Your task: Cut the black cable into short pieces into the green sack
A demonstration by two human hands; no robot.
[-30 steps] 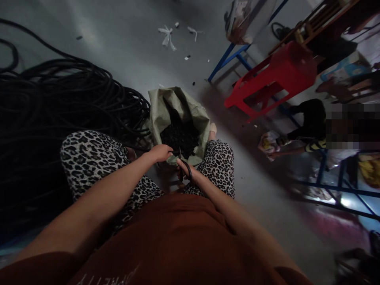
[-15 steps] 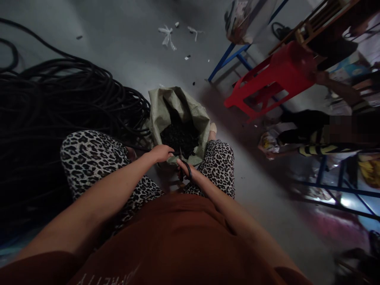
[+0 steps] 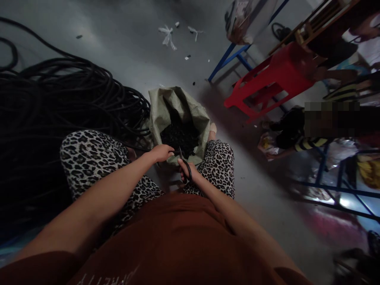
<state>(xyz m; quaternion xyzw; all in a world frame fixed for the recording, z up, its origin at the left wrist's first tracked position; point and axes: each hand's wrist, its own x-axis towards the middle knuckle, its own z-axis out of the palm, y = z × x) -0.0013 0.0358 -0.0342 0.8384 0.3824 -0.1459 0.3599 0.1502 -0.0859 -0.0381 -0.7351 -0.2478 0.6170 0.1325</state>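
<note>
A black cable (image 3: 139,148) is pinched in the left hand (image 3: 162,152) over the sack (image 3: 178,114), so cut pieces fall in. Scissors (image 3: 185,166) are gripped in the right hand (image 3: 190,172), blades at the cable.

You wear a rust-brown cotton shirt (image 3: 178,237) with pale printed letters at its lower edge. They are upside down and cut off, so you cannot read them.

Dim interior view, cool daylight falling across the far grey floor (image 3: 118,43) while the near foreground is sinking into shadow, wide-angle distortion bending the edges, glare showing low at right, and the right side smearing with motion blur.
</note>
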